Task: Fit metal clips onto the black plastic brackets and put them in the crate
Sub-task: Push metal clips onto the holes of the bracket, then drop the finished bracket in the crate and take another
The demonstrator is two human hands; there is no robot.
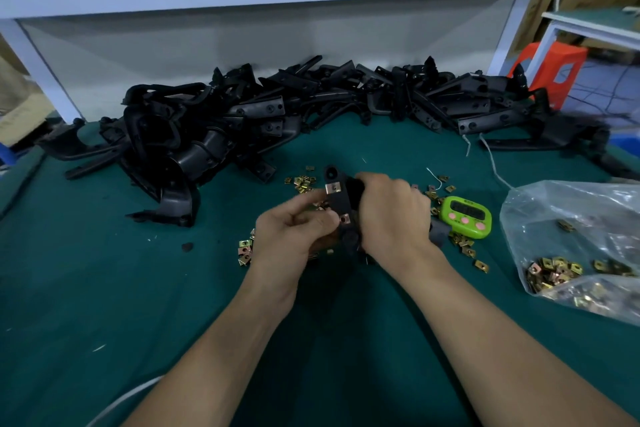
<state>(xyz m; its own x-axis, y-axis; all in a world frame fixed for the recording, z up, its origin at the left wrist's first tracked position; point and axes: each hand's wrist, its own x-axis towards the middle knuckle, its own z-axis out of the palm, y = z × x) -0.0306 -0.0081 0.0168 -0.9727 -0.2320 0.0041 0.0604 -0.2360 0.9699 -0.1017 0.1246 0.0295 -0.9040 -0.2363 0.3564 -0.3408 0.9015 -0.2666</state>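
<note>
A black plastic bracket (337,199) is held upright above the green table, between both hands. My right hand (391,215) grips its right side, fingers curled round it. Two metal clips sit on the bracket: one near the top (333,188), one lower down (345,218). My left hand (294,230) pinches at the lower clip with thumb and fingertips. Loose brass-coloured clips (304,182) lie scattered on the table around the hands. No crate is in view.
A long heap of black brackets (277,107) fills the back of the green table (138,288). A green timer (465,217) lies right of the hands. A clear plastic bag of clips (571,253) sits at the right edge. An orange stool (550,69) stands beyond.
</note>
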